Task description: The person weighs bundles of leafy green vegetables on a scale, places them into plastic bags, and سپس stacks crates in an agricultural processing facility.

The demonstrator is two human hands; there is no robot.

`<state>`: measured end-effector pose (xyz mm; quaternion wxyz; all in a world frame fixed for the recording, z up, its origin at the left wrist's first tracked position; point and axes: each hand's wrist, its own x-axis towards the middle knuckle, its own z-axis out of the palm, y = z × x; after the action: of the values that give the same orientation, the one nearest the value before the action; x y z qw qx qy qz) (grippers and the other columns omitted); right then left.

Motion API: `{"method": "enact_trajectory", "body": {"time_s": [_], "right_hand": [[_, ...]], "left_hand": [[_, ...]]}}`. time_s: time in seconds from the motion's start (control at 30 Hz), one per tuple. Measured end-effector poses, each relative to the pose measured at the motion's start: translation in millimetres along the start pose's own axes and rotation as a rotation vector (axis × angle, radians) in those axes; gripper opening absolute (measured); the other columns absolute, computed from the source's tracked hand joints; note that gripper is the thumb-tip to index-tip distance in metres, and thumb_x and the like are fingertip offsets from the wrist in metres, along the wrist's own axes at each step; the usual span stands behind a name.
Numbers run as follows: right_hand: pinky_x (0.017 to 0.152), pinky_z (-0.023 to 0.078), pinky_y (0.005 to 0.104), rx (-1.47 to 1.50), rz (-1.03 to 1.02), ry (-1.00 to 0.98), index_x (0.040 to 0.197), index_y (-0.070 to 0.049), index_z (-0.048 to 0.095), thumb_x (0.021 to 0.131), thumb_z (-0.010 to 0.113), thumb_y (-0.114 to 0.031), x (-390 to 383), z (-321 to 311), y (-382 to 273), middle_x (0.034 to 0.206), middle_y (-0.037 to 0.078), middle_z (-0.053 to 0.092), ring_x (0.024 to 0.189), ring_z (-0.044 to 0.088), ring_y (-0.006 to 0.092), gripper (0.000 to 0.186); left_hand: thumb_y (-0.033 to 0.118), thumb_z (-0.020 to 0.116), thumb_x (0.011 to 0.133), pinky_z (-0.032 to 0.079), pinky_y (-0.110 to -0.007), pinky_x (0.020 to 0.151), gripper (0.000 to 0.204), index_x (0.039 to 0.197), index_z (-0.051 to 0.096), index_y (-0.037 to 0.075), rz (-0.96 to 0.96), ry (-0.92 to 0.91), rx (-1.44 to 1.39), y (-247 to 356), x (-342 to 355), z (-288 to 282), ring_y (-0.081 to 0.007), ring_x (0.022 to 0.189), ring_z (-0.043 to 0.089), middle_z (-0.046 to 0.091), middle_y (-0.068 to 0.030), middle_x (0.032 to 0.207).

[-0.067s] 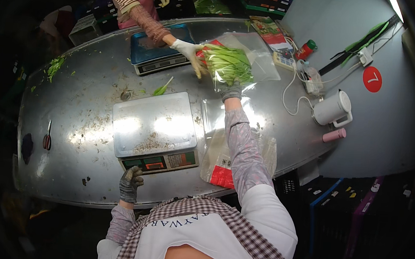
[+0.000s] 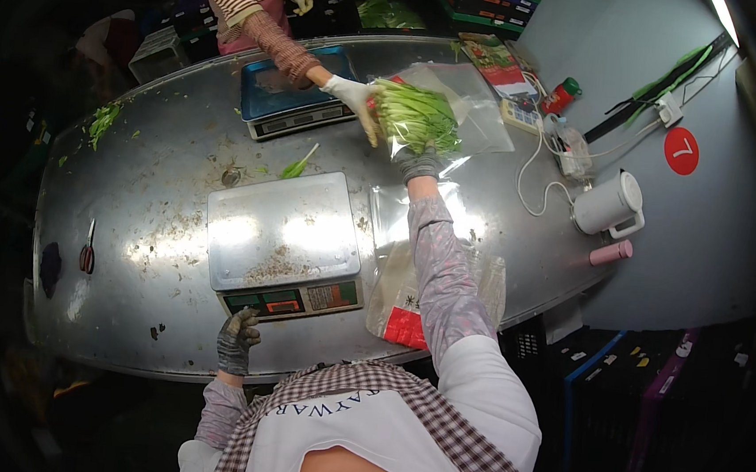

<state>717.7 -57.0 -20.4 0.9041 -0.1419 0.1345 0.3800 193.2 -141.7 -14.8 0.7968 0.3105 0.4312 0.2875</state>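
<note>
My right hand [image 2: 420,166], in a grey glove, reaches far across the table and grips the near end of a clear bag of leafy greens [image 2: 418,119]. A co-worker's white-gloved hand [image 2: 356,103] touches the left side of the same bag. Close to the table's front edge, my left hand [image 2: 237,340] is also gloved, its fingers curled with nothing visible in them. It is beside the front of a bench scale [image 2: 283,228], whose bare metal pan has dirt specks.
Beyond the near scale, a blue-topped scale [image 2: 296,88] stands before the co-worker. Plastic bags [image 2: 403,318] lie under my right forearm. A white kettle [image 2: 607,203], a pink bottle [image 2: 610,252] and cords line the right side. Scissors [image 2: 87,249] lie left; a loose leafy stalk [image 2: 297,164] lies mid-table.
The co-worker's hand has shifted slightly right, farther onto the bag's left side. My right hand still grips the bag, and my left hand has barely moved.
</note>
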Motion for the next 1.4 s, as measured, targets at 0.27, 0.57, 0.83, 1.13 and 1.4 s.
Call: {"method": "enact_trajectory", "body": {"time_s": [0.27,0.57,0.83,1.13,1.4], "right_hand": [[0.08,0.04,0.0445,-0.263,0.074,0.031,0.111,-0.013,0.043,0.086,0.034,-0.026,34.7,27.9,-15.8,0.111,0.012,0.049,0.099,0.049,0.0255,0.029],[0.062,0.047,0.0302,-0.346,0.285,-0.158,0.099,-0.01,0.054,0.076,0.056,-0.015,-142.0,-31.1,-45.5,0.089,0.009,0.059,0.073,0.057,0.0178,0.023],[0.059,0.048,0.032,-0.238,0.222,0.019,0.094,-0.008,0.055,0.078,0.054,-0.013,-284.4,-127.6,-67.8,0.086,0.01,0.06,0.068,0.058,0.0185,0.017],[0.049,0.044,0.031,-0.342,-0.053,0.26,0.097,-0.01,0.05,0.079,0.054,-0.018,-404.2,-193.0,-91.8,0.081,0.006,0.057,0.06,0.054,0.0177,0.02],[0.05,0.045,0.0247,-0.733,-0.318,0.501,0.092,-0.01,0.051,0.08,0.053,-0.018,-468.0,-199.8,-114.6,0.077,0.002,0.057,0.059,0.053,0.011,0.014]], "left_hand": [[0.029,0.057,0.077,0.035,-0.023,0.041,0.036,0.101,0.05,0.002,-0.118,0.219,-0.103,-0.8,6.4,14.5,-0.0096,0.048,0.041,0.052,0.0,0.069],[0.025,0.058,0.078,0.032,-0.024,0.041,0.018,0.08,0.048,0.01,-0.187,0.038,-0.117,3.6,9.3,39.1,-0.0082,0.046,0.038,0.042,0.003,0.062],[0.03,0.055,0.079,0.037,-0.025,0.047,0.026,0.09,0.049,0.006,-0.296,-0.234,-0.1,-25.9,3.7,17.3,-0.0101,0.054,0.044,0.048,0.0006,0.071],[0.032,0.055,0.078,0.048,-0.03,0.059,0.044,0.108,0.047,0.001,-0.443,-0.463,0.098,-59.9,-1.0,17.1,-0.0155,0.066,0.055,0.057,-0.0075,0.086],[0.03,0.056,0.078,0.049,-0.03,0.06,0.041,0.105,0.049,0.0,-0.541,-0.555,0.231,-74.8,-12.7,35.7,-0.0168,0.066,0.056,0.058,-0.0096,0.088]]}}
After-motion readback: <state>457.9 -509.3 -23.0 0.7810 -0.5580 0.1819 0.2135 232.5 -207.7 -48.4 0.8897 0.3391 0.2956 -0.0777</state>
